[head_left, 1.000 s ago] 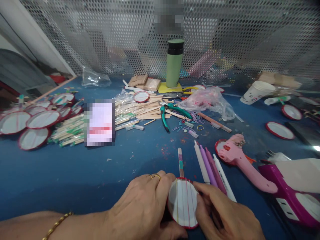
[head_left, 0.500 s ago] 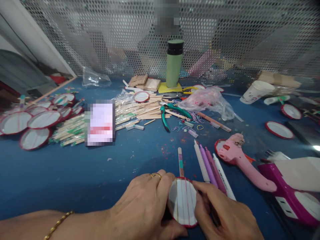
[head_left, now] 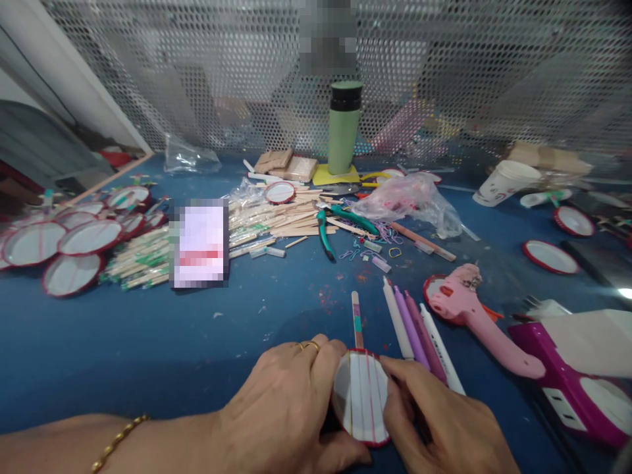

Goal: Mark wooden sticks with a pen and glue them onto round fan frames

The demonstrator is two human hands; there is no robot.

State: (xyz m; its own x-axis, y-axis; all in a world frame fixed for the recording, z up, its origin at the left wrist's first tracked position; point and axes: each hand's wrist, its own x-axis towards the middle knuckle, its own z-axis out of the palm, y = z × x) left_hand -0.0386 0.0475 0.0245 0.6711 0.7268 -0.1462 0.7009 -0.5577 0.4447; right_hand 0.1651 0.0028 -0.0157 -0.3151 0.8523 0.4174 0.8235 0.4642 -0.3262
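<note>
Between my two hands lies a round white lid with a red rim [head_left: 363, 398], crossed by several thin coloured rubber bands. A striped wooden craft stick [head_left: 356, 319] juts out from its far edge. My left hand [head_left: 289, 401] grips the lid's left side, with fingers at the top and thumb at the bottom. On the other side, my right hand [head_left: 439, 418] pinches the right rim; its fingertips are partly hidden. Several markers [head_left: 417, 329] lie just beyond my right hand.
A pink glue gun [head_left: 486, 322] and a magenta power strip [head_left: 567, 382] lie at right. Green-handled pliers [head_left: 323, 234], wooden sticks [head_left: 296, 217] and a green bottle [head_left: 344, 131] are farther back. A phone [head_left: 200, 243] and several red-rimmed lids [head_left: 74, 273] are at left.
My hands and the lid stay practically still. The view has shifted very slightly.
</note>
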